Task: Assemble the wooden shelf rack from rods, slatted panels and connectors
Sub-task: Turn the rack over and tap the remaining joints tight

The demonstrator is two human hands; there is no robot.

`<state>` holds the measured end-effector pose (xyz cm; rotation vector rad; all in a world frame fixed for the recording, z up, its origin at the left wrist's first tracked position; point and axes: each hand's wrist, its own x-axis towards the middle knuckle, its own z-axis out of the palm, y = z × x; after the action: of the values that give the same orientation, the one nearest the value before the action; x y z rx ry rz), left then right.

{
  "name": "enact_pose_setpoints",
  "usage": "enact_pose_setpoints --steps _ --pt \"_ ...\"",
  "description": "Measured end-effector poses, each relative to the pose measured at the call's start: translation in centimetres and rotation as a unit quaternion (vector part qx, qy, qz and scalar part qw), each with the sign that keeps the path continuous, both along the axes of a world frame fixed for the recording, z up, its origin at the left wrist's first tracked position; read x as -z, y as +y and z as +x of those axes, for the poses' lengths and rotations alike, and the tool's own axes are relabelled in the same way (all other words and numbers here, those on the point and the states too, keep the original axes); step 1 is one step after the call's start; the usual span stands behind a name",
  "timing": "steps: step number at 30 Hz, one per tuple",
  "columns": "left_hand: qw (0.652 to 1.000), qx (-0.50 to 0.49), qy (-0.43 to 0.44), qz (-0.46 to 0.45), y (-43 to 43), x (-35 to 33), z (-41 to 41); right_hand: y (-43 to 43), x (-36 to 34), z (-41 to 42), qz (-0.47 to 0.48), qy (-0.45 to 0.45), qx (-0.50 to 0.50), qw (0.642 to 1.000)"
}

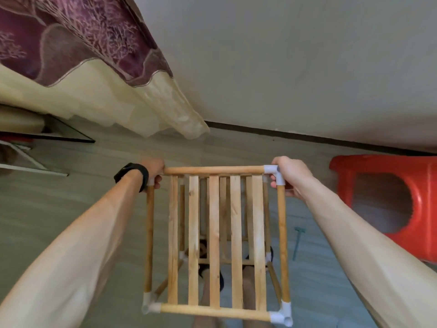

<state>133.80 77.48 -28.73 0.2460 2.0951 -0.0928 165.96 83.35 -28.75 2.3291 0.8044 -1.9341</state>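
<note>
A wooden shelf rack (215, 240) stands upright below me, seen from above. Its top is a slatted panel framed by round rods, with white connectors (274, 172) at the corners. A lower tier shows through the slats. My left hand (155, 172), a black band on its wrist, grips the far left top corner. At the far right top corner, my right hand (289, 176) is closed around the white connector. My legs and feet are partly hidden under the rack.
A red plastic stool (387, 202) lies on its side at the right. A small green tool (297, 242) lies on the tiled floor next to the rack. A curtain (99, 74) hangs at the upper left, above a glass-topped table (59, 136). The wall runs behind.
</note>
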Motion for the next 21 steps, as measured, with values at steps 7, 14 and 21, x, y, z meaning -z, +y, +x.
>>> enact_pose_setpoints --steps 7,14,21 --pt "0.999 -0.020 -0.011 0.045 -0.6 0.6 0.2 0.5 -1.6 0.1 -0.047 -0.080 -0.079 0.993" --pt "0.998 0.009 -0.012 0.068 -0.9 0.4 0.5 -0.8 -2.3 -0.9 -0.015 -0.163 -0.087 0.983" --pt "0.995 0.009 -0.002 0.097 -1.4 0.9 0.1 0.0 -2.6 -2.3 0.044 -0.291 -0.213 0.932"
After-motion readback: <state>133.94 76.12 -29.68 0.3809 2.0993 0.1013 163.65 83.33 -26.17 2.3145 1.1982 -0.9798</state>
